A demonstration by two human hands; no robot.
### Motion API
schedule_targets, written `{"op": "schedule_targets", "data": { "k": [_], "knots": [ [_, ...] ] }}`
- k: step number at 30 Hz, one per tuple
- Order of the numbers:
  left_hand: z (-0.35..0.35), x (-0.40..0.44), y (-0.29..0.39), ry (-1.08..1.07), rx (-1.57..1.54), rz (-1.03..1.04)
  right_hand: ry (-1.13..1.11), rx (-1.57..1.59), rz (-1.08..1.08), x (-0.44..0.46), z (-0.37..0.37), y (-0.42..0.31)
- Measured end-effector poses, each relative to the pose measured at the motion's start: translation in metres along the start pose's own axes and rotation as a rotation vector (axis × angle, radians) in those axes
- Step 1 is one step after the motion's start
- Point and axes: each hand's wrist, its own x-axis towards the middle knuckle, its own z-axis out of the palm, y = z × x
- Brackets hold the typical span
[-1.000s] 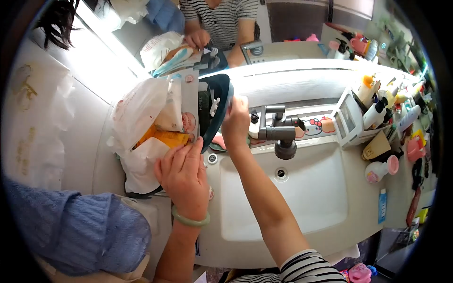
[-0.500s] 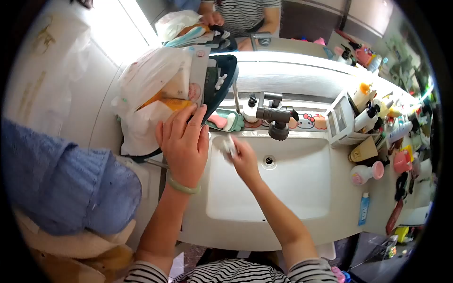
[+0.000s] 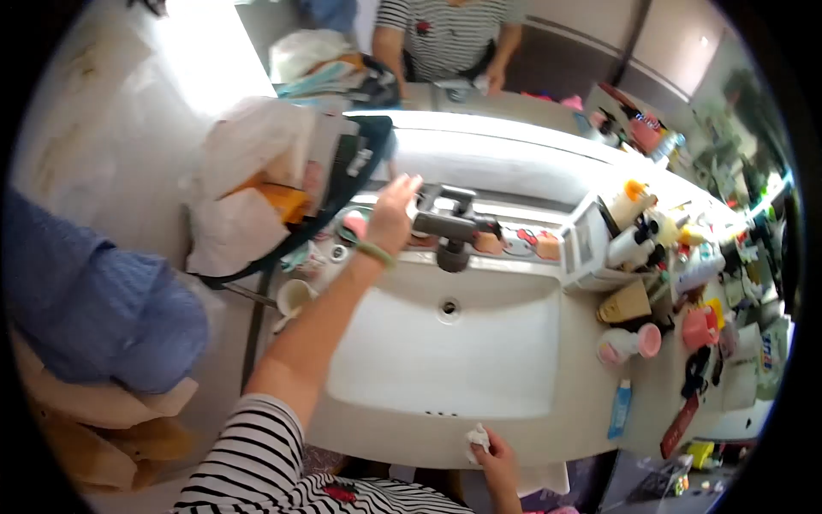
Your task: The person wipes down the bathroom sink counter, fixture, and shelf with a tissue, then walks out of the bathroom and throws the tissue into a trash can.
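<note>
- Left hand (image 3: 390,226) has left the plastic bag (image 3: 248,141) and is beside the faucet (image 3: 443,224), upper centre of frame; its grip cannot be determined
- Right hand (image 3: 500,466) has dropped to the counter (image 3: 377,437) edge, lower centre, pinching crumpled tissue (image 3: 477,440)
- Basin (image 3: 445,368) separates them; white rack (image 3: 585,240) bounds its upper right

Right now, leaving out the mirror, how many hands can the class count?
2. The left hand is beside the tap; the right hand is at the counter's front edge, holding a white wad.
</note>
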Motion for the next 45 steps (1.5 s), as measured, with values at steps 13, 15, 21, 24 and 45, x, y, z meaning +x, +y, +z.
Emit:
{"op": "schedule_targets", "data": {
  "k": [13, 15, 21, 24, 45],
  "knots": [
    [-0.035, 0.020, 0.010, -0.497, 0.265, 0.126, -0.011, 0.127, -0.089, 0.011, -0.043, -0.012],
    [-0.038, 0.008, 0.009, -0.460, 0.348, 0.143, 0.010, 0.105, -0.101, 0.014, -0.048, -0.013],
    [-0.071, -0.012, 0.069, -0.622, 0.408, 0.176, -0.033, 0.153, -0.139, 0.010, -0.046, -0.008],
    [-0.082, -0.028, 0.108, -0.674, 0.262, 0.320, -0.102, 0.208, -0.111, 0.004, -0.041, -0.007],
    [0.092, -0.041, 0.350, -0.797, -0.499, 0.298, -0.231, 0.048, -0.116, -0.018, -0.040, 0.019]
  ]
}}
